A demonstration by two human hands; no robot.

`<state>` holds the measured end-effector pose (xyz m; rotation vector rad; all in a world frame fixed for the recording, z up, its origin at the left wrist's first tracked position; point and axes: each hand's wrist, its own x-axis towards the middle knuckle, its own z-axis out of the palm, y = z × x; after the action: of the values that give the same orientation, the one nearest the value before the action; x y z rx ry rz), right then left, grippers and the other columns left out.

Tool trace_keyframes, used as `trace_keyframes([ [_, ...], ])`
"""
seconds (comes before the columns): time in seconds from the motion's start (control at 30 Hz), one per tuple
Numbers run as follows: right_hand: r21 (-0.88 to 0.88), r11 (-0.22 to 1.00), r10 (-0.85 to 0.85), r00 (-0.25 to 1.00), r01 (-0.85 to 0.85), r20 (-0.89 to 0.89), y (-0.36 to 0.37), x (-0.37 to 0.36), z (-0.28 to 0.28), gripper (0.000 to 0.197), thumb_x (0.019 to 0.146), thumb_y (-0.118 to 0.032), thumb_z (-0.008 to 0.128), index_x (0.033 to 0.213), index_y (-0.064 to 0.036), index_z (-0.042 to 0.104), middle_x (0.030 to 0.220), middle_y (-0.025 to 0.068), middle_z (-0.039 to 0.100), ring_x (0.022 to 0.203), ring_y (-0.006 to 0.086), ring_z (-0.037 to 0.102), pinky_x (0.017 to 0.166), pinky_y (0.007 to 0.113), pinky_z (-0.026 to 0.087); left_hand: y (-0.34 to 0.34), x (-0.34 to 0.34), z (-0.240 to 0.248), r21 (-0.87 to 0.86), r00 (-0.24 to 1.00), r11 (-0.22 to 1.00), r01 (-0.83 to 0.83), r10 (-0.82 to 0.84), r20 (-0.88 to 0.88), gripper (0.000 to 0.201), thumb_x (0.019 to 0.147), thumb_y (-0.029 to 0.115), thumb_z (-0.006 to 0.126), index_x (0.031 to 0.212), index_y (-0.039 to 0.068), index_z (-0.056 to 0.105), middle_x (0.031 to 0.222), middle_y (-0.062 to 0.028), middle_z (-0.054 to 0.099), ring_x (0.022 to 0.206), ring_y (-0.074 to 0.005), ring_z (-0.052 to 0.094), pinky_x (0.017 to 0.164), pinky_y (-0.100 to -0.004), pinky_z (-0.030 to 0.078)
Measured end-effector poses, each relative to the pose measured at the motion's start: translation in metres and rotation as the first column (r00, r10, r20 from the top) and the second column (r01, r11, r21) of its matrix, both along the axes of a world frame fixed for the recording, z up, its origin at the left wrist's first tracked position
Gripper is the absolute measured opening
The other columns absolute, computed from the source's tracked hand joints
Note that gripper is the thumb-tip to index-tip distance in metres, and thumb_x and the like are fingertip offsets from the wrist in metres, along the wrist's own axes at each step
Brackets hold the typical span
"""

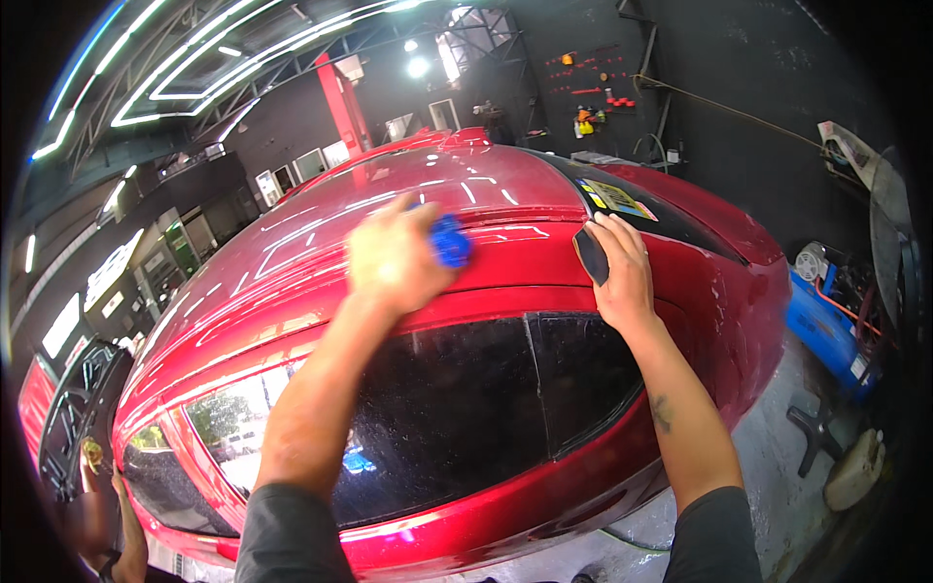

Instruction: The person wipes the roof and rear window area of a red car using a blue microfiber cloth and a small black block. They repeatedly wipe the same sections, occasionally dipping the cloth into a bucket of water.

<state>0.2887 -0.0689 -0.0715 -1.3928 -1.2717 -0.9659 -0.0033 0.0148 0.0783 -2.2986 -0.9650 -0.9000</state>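
A glossy red car (525, 257) fills the middle of the view, its roof and side windows beneath my arms. Over the roof edge, my left hand (398, 255) is closed on a crumpled blue cloth (449, 241); both are smeared by motion, and I cannot tell whether the cloth touches the paint. My right hand (625, 267) is closed round a flat dark pad (590, 255) with a pale edge, held at the rear of the roof beside the back window (671, 228). A yellow sticker (618, 198) lies on that glass. The fingertips reach near the sticker.
At the lower left another person's arm (133, 530) shows near the car's front, with a yellowish crumpled thing (92, 452) by it. A blue tank (826, 321), a black stand leg (814, 439) and a pale container (855, 471) stand on the floor at right.
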Motion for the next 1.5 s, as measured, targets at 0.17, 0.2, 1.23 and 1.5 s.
trace_keyframes([
  [0.17,0.021,0.995,0.094,0.996,-0.094,0.008,0.006,0.001,-0.009,0.051,0.096,-0.014,0.078,0.146,-0.0065,0.070,0.148,0.0154,0.071,0.143,0.0368,0.063,0.125,0.054,0.043,-0.022,0.116,0.015,-0.133,0.951,0.985,0.111,-0.144,-0.274,0.052,0.088,0.042,0.079,0.130,0.012,0.080,0.132,-0.0207,0.077,0.122,-0.0387,0.077,0.102,-0.0506,0.063],
  [0.2,0.019,0.995,0.102,0.995,-0.102,0.011,0.005,0.004,-0.011,0.052,0.096,-0.014,0.078,0.147,-0.0066,0.070,0.148,0.0156,0.071,0.144,0.0365,0.063,0.125,0.054,0.043,-0.023,0.120,0.017,-0.131,0.930,0.983,0.126,-0.163,-0.330,0.054,0.088,0.045,0.079,0.130,0.012,0.080,0.130,-0.0207,0.078,0.122,-0.0389,0.077,0.102,-0.0503,0.063],
  [1.23,0.146,0.983,0.084,0.981,-0.110,0.175,0.055,-0.157,0.049,0.032,0.087,-0.015,0.082,0.116,-0.0029,0.076,0.115,0.0163,0.078,0.113,0.0388,0.074,0.099,0.053,0.056,0.070,-0.189,0.004,0.209,0.989,0.978,0.011,-0.042,0.143,0.045,0.073,0.037,0.094,0.101,0.008,0.073,0.109,-0.0147,0.071,0.103,-0.0422,0.074,0.089,-0.0546,0.060],
  [1.5,-0.116,0.961,0.272,0.928,-0.250,0.255,0.063,-0.209,0.069,0.043,0.085,-0.012,0.079,0.128,-0.0085,0.075,0.131,0.0134,0.078,0.127,0.0349,0.072,0.108,0.051,0.054,0.070,-0.204,0.003,0.122,0.988,0.992,0.017,-0.035,0.152,0.045,0.073,0.035,0.095,0.101,0.008,0.072,0.109,-0.0141,0.070,0.102,-0.0430,0.073,0.088,-0.0536,0.060],
])
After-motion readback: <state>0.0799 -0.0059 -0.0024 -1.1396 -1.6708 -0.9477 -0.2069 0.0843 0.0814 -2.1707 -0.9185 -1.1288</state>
